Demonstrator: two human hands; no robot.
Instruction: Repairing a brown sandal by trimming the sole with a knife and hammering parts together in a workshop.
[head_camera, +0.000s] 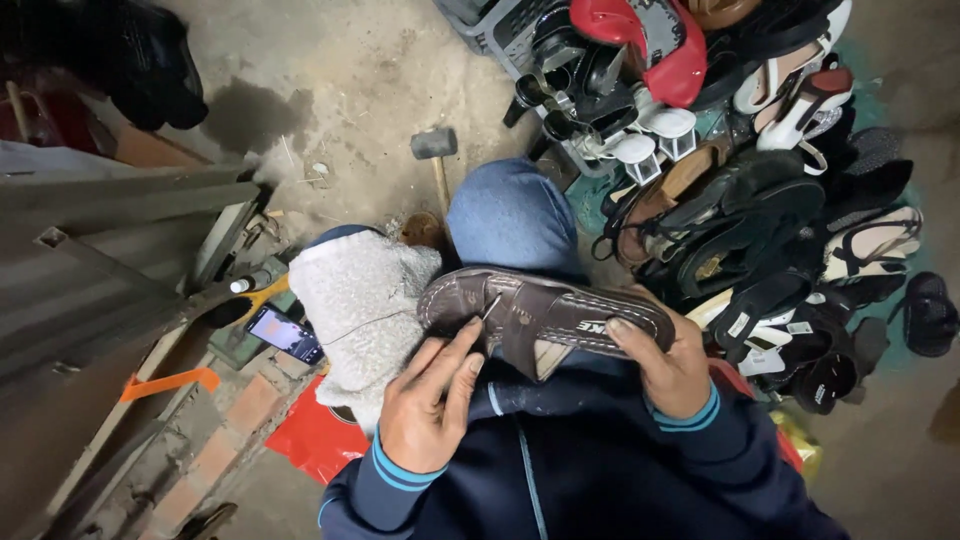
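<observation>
- The left hand (428, 400) is pinching a thin metal needle or awl (491, 306) between thumb and fingers, its tip touching the upper of a brown sandal (545, 313) near the strap's edge.
- The right hand (668, 368) is gripping the sandal's far end, thumb lying on the footbed, holding it across the lap and the blue-clad knee (510, 215).
- The tool is standing close to the left thumb; if it is pushed at a slant or the leather is giving way suddenly, the point could be skidding into the fingers or the thigh beneath, as I judge it.
- The sandal is resting on a rounded knee with only one end gripped, so it could be twisting under pressure and spoiling the line of the hole.
- A thin thread (365, 325) is trailing over the grey woolly cloth (360, 300) just beside the left hand; it could be snagging in the fibres.
- Room is tight: a heap of sandals and shoes (790, 200) is crowding the right hand's side, while a phone (285, 333) and wooden boards (120, 260) are hemming the left.
- Beyond the knee, a mallet (435, 150) is lying on bare concrete floor (350, 70), the only open ground.
</observation>
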